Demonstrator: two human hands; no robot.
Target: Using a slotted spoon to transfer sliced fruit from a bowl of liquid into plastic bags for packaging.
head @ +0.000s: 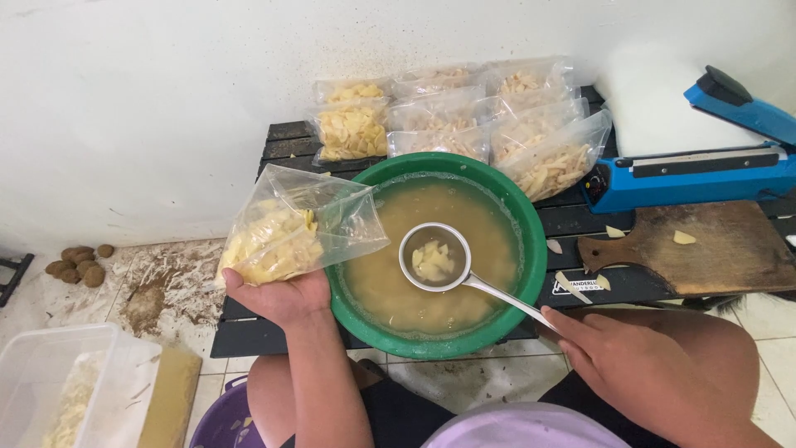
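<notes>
The bag (pixel 298 228) is clear, glossy plastic film. The ladle (pixel 435 259) is shiny polished metal. The basin (pixel 531 241) looks like smooth green plastic. The cutting board (pixel 713 249) is matt, worn wood; the table (pixel 580 217), dark slats, possibly painted wood.

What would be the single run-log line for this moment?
left hand: holds plastic bag of cut pieces | right hand: holds ladle over green basin | ladle: pieces inside
</notes>
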